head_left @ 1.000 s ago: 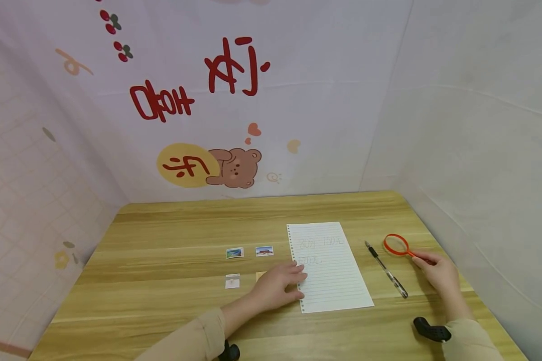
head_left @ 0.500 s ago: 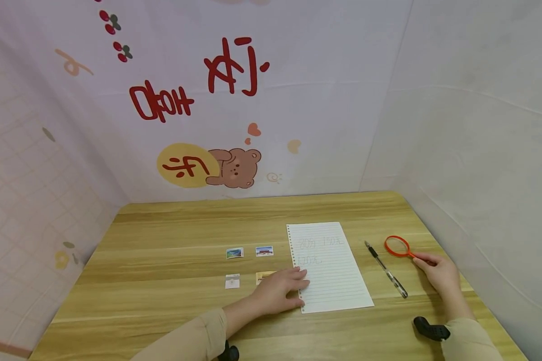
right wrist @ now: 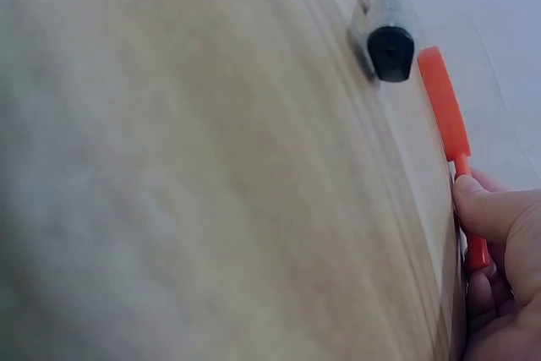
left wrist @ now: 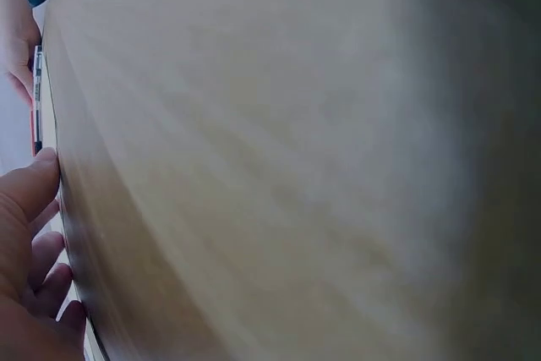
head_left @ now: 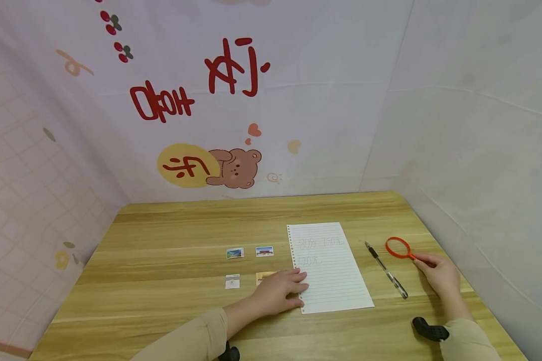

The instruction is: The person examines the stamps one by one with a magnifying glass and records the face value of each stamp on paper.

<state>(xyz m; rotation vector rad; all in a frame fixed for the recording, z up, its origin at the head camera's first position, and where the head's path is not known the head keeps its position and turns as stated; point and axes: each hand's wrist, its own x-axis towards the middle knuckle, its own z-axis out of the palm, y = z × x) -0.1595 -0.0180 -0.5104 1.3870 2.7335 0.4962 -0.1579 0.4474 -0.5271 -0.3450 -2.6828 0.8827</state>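
My left hand (head_left: pixel 277 292) rests at the left edge of a lined sheet of paper (head_left: pixel 336 286), fingers spread and loosely bent over its punched holes. Handwritten figures show in the sheet's upper part. At the right, my right hand (head_left: pixel 440 276) pinches the handle of a red magnifying glass (head_left: pixel 411 255), its ring pointing left and away from me. In the right wrist view, thumb and fingers close round the red handle (right wrist: pixel 478 253). Between paper and magnifying glass lies a clear pen (head_left: pixel 389 275) with a black grip.
Left of the paper lie a green-blue stamp (head_left: pixel 235 253), a stamp with a red building (head_left: pixel 264 251), a pale stamp (head_left: pixel 232 281) and a yellowish stamp (head_left: pixel 264 277), partly behind the left hand. Fabric walls (head_left: pixel 325 165) stand behind and beside the wooden table (head_left: pixel 162 281).
My left hand has slid slightly toward me, uncovering more of the yellowish stamp and the lower handwriting. The magnifying glass has shifted a little toward me and to the right.
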